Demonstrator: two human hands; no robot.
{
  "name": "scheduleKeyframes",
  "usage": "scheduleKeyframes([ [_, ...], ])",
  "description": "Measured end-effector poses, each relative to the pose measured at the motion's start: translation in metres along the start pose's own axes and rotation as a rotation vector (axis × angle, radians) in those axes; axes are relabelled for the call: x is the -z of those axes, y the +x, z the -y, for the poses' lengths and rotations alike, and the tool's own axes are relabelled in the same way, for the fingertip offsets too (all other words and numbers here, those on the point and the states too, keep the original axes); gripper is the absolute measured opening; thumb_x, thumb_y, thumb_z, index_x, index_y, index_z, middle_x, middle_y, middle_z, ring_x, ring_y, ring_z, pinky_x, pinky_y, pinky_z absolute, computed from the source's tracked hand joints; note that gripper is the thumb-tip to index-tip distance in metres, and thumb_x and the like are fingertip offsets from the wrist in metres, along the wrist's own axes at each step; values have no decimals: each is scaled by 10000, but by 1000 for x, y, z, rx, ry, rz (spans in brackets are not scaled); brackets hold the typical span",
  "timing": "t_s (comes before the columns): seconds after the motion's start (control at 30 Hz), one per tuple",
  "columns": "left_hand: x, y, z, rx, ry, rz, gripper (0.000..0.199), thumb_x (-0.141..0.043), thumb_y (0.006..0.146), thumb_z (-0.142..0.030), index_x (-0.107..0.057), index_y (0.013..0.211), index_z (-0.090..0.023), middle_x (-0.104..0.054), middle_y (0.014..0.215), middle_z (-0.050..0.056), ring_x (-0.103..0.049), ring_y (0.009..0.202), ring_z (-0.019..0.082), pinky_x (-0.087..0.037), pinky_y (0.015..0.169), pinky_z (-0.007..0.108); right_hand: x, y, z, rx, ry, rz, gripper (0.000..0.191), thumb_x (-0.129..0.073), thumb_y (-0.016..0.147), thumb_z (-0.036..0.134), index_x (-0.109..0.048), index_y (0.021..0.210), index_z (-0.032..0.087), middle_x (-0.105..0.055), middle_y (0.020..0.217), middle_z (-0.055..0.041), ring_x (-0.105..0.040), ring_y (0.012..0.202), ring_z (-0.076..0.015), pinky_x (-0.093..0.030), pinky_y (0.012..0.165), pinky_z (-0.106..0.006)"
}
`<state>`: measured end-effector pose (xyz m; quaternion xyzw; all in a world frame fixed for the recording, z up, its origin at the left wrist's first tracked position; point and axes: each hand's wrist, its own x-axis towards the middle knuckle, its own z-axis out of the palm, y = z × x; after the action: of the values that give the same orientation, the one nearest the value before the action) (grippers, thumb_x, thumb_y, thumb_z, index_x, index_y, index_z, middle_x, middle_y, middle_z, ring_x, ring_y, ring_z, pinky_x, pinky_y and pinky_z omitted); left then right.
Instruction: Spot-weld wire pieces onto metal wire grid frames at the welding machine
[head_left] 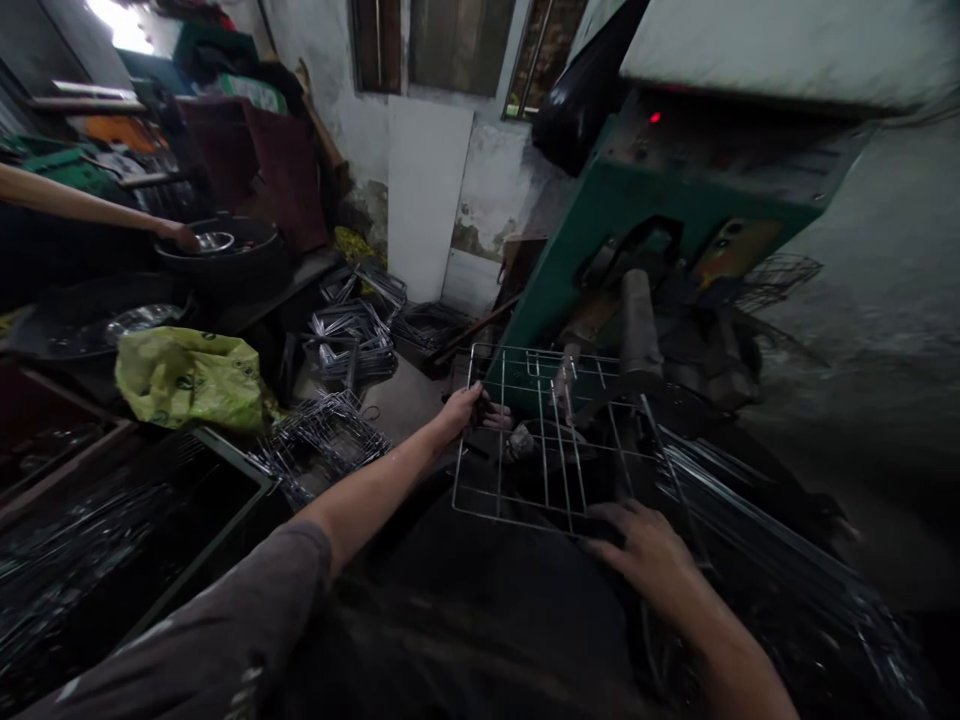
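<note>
A wire rack (546,470) of thin metal rods is held tilted in front of me, below the green machine. My left hand (471,412) is closed on its left side rod, with the thumb on top. At the near edge, toward the right, my right hand (643,545) has its thumb and fingers on either side of the rod; its fingertips are dim and partly hidden. Behind the rack, the machine's thick grey cylindrical arm (640,325) and a lower metal rod (568,385) are close to the mesh.
The green machine (555,260) shows a red light. Bent wire frames (352,340) and a wire pile (322,445) lie left, near a yellow-green bag (191,378). Long metal rods (750,510) lie right. A co-worker's hand (178,235) reaches into a black tub (251,262).
</note>
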<state>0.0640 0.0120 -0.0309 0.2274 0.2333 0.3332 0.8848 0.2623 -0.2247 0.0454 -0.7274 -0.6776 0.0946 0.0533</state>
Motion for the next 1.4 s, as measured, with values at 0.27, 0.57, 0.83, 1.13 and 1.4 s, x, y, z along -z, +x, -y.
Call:
scheduleKeyframes([
  [0.27, -9, 34, -25, -147, 76, -32, 284, -523, 858, -436, -446, 828, -164, -696, 798, 133, -681, 650, 240, -535, 557, 356, 19, 59, -28, 47, 113, -6, 330, -624, 713, 354, -668, 1000, 197, -661, 955, -71, -600, 920, -244, -464, 816, -347],
  [0.57, -17, 68, -59, -181, 123, -33, 293, -362, 932, -387, -445, 766, -161, -684, 699, 123, -690, 663, 240, -538, 629, 383, 41, 112, -33, 31, 326, -58, 406, -682, 648, 380, -640, 980, 149, -656, 987, -86, -597, 931, -251, -458, 841, -358],
  [0.83, -7, 95, -66, -201, 102, -74, 292, -464, 888, -431, -446, 778, -162, -683, 729, 116, -687, 663, 229, -536, 637, 370, 47, 128, -33, 30, 486, -40, 315, -666, 679, 350, -640, 950, 191, -650, 1002, -48, -586, 977, -241, -463, 831, -316],
  [1.13, -9, 102, -62, -206, 100, -69, 268, -410, 917, -391, -448, 796, -155, -674, 705, 107, -684, 648, 221, -536, 612, 351, 45, 131, -44, 58, 402, -68, 320, -652, 664, 375, -651, 931, 198, -648, 1029, -55, -569, 1013, -243, -450, 863, -312],
  [1.4, -12, 107, -63, -211, 80, -81, 288, -497, 864, -437, -450, 763, -171, -668, 697, 83, -682, 670, 234, -533, 611, 361, 47, 136, -44, 42, 360, -22, 316, -624, 685, 387, -668, 927, 188, -650, 994, -72, -579, 982, -256, -441, 864, -348],
])
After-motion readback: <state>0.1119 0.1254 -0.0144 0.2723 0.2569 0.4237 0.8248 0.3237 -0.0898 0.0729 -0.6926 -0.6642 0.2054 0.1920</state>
